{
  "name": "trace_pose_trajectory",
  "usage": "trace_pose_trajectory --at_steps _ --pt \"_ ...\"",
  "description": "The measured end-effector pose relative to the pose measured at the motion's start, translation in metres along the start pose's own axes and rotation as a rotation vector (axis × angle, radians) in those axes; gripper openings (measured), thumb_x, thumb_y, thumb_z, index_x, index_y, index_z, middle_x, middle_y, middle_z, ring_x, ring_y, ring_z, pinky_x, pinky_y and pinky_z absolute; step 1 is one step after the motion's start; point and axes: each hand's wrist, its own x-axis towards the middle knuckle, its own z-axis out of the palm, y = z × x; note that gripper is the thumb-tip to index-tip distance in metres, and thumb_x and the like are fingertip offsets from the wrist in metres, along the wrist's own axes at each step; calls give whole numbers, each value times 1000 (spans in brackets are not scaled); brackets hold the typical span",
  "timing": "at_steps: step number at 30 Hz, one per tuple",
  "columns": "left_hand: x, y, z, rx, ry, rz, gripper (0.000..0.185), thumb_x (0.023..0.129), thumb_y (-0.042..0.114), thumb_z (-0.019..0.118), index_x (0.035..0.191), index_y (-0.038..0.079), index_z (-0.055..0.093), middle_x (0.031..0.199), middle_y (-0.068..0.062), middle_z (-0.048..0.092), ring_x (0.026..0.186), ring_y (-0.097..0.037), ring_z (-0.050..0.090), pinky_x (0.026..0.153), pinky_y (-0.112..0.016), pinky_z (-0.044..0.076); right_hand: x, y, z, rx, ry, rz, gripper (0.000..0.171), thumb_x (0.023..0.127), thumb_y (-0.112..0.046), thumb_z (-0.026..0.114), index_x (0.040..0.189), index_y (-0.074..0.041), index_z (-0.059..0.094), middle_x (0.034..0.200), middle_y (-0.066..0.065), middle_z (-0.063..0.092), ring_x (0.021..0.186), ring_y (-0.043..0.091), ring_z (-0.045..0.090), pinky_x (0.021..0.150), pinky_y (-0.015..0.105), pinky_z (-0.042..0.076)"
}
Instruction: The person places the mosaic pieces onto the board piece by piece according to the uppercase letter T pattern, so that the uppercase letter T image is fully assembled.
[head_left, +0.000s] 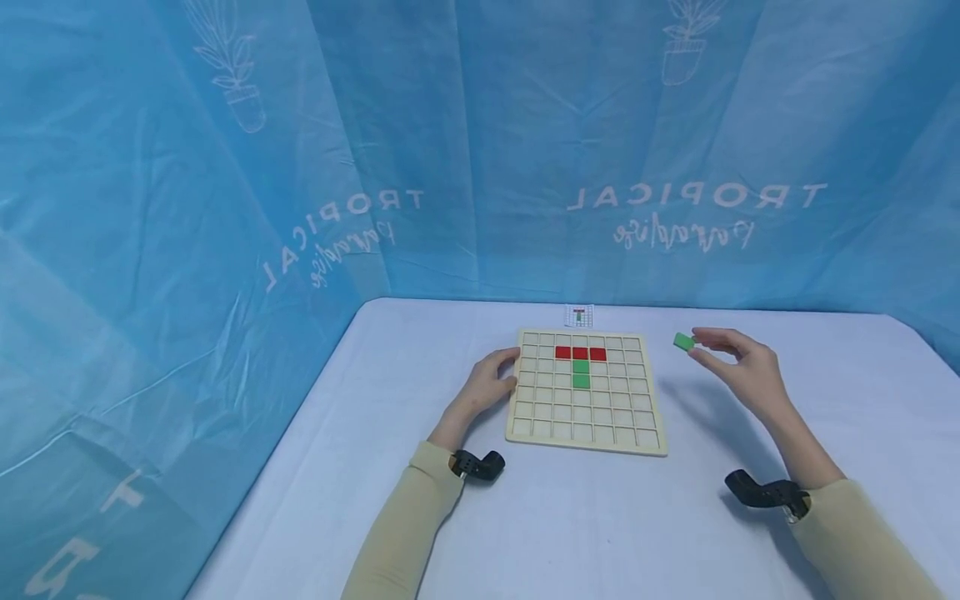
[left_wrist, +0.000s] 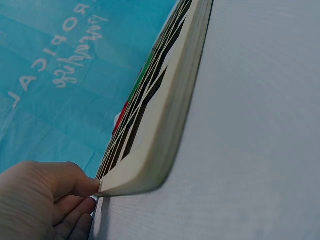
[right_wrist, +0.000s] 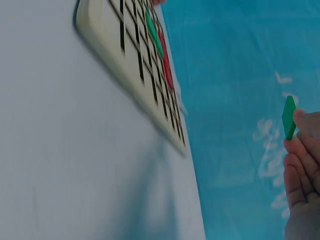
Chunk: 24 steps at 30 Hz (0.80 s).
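A pale wooden grid board lies on the white table. In its grid, three red tiles form a row, and two green tiles run down from the middle one. My left hand holds the board's left edge; in the left wrist view the thumb touches the rim and the other fingers are beside and below it. Raised above the table to the right of the board, my right hand pinches a green square tile between thumb and fingertips. That tile appears tilted in the right wrist view.
Behind the board lies a small card printed with a red and green T pattern on a grid. Blue printed curtains stand along the back and left of the table. A black wrist camera sits on each forearm.
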Motion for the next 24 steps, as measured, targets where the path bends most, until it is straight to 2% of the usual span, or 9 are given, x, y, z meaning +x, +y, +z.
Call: trace_pose_trajectory --at_steps 1,4,6,10,13,18,24 --pt "0 0 0 -2 0 1 54 88 5 56 140 4 43 142 -10 44 134 -22 34 111 -34 27 3 4 10 -23 10 -14 43 83 -38 71 124 -28 62 117 -5 63 106 8 55 94 24 45" --pt "1 0 0 -2 -1 1 54 87 5 56 140 4 43 142 -10 44 134 -22 34 111 -33 27 7 -13 35 37 -27 -71 40 84 -35 71 122 -27 63 116 -6 64 104 8 56 93 22 44" --pt "1 0 0 0 -2 0 54 88 5 56 140 4 43 141 -10 44 134 -22 34 111 -33 27 5 -36 48 52 -47 -94 38 84 -35 71 120 -26 65 113 -4 65 102 9 57 90 26 46" --pt "1 0 0 0 4 10 53 88 4 56 139 3 44 141 -11 45 134 -23 35 111 -34 27 -4 -96 59 153 -123 -95 36 83 -26 73 116 -12 66 110 7 66 99 21 58 89 45 47" --pt "1 0 0 -6 3 15 53 88 4 56 140 3 43 141 -11 44 134 -23 35 111 -34 27 -10 -121 65 169 -176 -78 36 84 -24 72 115 -8 66 109 9 66 100 25 59 90 51 46" --pt "1 0 1 -11 -1 14 53 88 5 55 140 3 43 141 -11 44 134 -23 34 111 -34 27 -15 -129 76 159 -262 -51 38 85 -23 71 117 -4 65 111 9 66 103 27 58 91 52 46" --pt "0 0 0 -8 8 10 53 88 5 56 139 4 44 141 -11 45 134 -22 35 111 -34 28 -22 -122 87 175 -287 -95 34 83 -19 74 113 -5 67 110 6 66 101 25 59 86 48 50"
